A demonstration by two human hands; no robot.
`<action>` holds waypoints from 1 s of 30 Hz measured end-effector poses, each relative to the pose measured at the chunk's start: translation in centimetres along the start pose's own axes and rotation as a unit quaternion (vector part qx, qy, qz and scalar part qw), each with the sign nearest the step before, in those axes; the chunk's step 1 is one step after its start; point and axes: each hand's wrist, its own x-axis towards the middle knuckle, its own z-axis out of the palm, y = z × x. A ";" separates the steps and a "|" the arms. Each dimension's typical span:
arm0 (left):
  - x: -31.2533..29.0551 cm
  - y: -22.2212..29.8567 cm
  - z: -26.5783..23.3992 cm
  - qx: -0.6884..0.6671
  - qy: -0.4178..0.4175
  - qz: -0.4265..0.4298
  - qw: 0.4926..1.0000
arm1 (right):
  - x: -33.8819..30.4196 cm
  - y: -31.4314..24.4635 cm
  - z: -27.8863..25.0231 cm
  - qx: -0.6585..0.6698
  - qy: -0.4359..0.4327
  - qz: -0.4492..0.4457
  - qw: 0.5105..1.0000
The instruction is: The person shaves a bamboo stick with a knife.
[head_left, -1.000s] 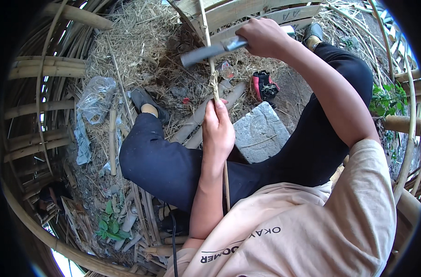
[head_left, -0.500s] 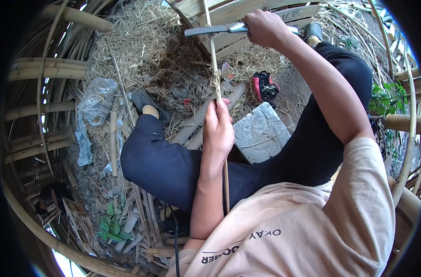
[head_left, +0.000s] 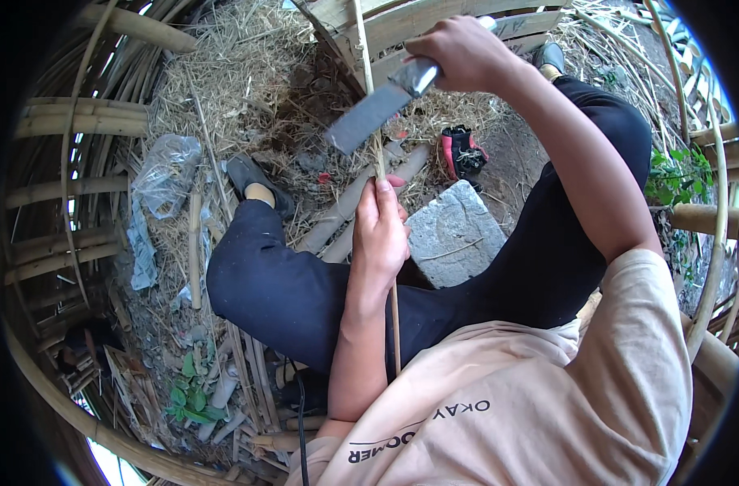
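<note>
Chopping knife, broad and flat-bladed, is clenched in my R hand, fist wrapped round the handle, metal collar just ahead of it. L hand grasps a thin bamboo stick, thumb laid along it; stick runs from the far side thru the fist and back toward me, over the dark trousers. Blade crosses over the stick just far of the L hand; from my remote seat I can't tell if the edge is touching it or clear.

Frayed bits show on the stick btwn blade & L fist, so I'd judge the step in hand is trimming it, prob. at a knot. Next move, imo, calls for a firm L grip, thumb kept near of the blade's path, and a shallow R stroke directed away from the fist; too steep an edge could bite deep & split the stick.

Rough stone block sits right of the L hand; red-and-black item, poss. a glove, lies far of it. Bamboo poles lie on the ground beyond L hand; clear plastic bag well off left.
</note>
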 end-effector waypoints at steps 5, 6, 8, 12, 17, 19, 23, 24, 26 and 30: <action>0.2 0.2 -0.2 0.032 -0.004 0.029 0.999 | 0.9 0.5 1.3 -0.071 -0.048 0.176 0.981; 0.1 0.2 -0.4 0.033 -0.006 0.029 0.999 | 1.0 0.7 1.3 -0.062 -0.028 0.157 0.985; 0.0 -0.3 -0.3 0.026 -0.005 0.023 0.999 | 0.7 -0.4 0.4 -0.055 -0.002 0.088 0.995; 0.0 0.7 0.4 0.008 -0.016 0.005 1.000 | -0.1 2.1 2.0 -0.039 -0.008 0.214 0.976; -0.4 0.4 -0.6 0.012 -0.010 0.004 1.000 | 1.2 -0.9 -1.1 0.007 -0.084 0.119 0.989; -0.4 0.2 -0.1 0.018 -0.004 0.003 1.000 | 0.4 -0.9 0.0 -0.003 -0.093 0.144 0.985; -0.3 0.3 -0.3 0.024 -0.010 0.011 1.000 | 0.7 1.3 0.1 -0.016 -0.053 0.252 0.966; -0.4 0.3 -0.6 0.024 -0.012 0.017 1.000 | 0.7 1.4 -0.3 -0.002 -0.028 0.225 0.974; -0.4 0.0 -0.6 0.026 -0.006 0.025 0.999 | 0.4 -0.1 -0.7 0.028 -0.020 0.171 0.985; -0.7 0.1 -0.1 0.042 -0.007 0.033 0.999 | 0.1 0.8 -0.3 -0.004 -0.080 0.220 0.972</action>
